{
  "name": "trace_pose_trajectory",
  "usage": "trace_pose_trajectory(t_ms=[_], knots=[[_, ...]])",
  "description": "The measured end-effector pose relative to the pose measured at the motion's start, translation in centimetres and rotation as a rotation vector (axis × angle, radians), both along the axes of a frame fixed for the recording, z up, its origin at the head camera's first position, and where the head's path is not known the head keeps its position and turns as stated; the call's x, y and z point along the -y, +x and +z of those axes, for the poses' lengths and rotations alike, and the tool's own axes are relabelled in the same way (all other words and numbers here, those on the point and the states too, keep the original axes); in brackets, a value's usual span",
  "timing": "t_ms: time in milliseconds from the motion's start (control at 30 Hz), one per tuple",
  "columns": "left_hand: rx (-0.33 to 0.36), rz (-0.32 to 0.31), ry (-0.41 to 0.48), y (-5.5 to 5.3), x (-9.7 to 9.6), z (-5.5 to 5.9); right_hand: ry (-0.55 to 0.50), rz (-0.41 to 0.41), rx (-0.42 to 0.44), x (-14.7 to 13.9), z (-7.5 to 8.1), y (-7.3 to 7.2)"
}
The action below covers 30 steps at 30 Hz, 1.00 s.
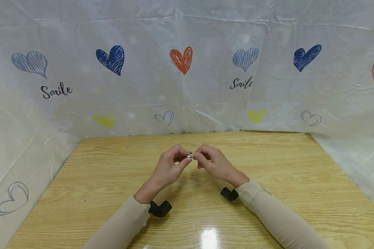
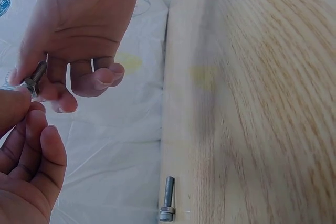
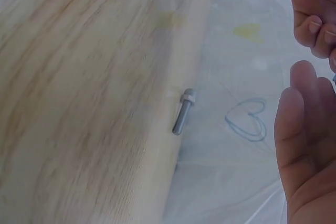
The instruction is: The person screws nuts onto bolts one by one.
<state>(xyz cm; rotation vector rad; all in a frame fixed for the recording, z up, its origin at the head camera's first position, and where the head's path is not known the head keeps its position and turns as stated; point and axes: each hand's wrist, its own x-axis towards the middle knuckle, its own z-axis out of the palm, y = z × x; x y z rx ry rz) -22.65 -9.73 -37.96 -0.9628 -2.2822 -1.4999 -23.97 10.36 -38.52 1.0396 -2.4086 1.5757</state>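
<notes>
In the head view, my left hand (image 1: pixel 169 166) and right hand (image 1: pixel 215 162) meet above the far part of the table, with a small silver bolt (image 1: pixel 190 156) between their fingertips. Seen from the left wrist, this bolt (image 2: pixel 35 77) carries a hex nut, and its threaded shank points toward the right hand (image 2: pixel 84 24). The left hand (image 2: pixel 29 166) pinches it at the nut end, partly hiding that end. The right thumb and fingers pinch the threaded end. A second bolt (image 2: pixel 168 200) with a nut on it lies on the table behind the hands.
The wood-grain table (image 1: pixel 112 173) ends at a white sheet (image 1: pixel 205 103) printed with hearts and words, which hangs behind and at both sides. Black wrist mounts (image 1: pixel 160 209) sit at both cuffs, just over the tabletop.
</notes>
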Motion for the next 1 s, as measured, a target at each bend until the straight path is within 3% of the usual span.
trace_pose_trajectory(t_ms=[367,567,733,1000], knots=[[0.010,0.025,0.003,0.0,0.1,0.0,-0.044,0.025,0.008,0.0,-0.2,-0.2],[0.003,0.021,-0.006,0.0,0.1,0.0,-0.087,0.065,0.007,0.2,0.8,0.7],[-0.003,0.010,0.003,-0.1,0.1,-0.1,-0.017,0.028,-0.013,0.3,2.5,1.9],[0.025,0.027,-0.009,0.1,-0.1,0.1,0.014,0.010,0.015,0.3,2.8,2.0]])
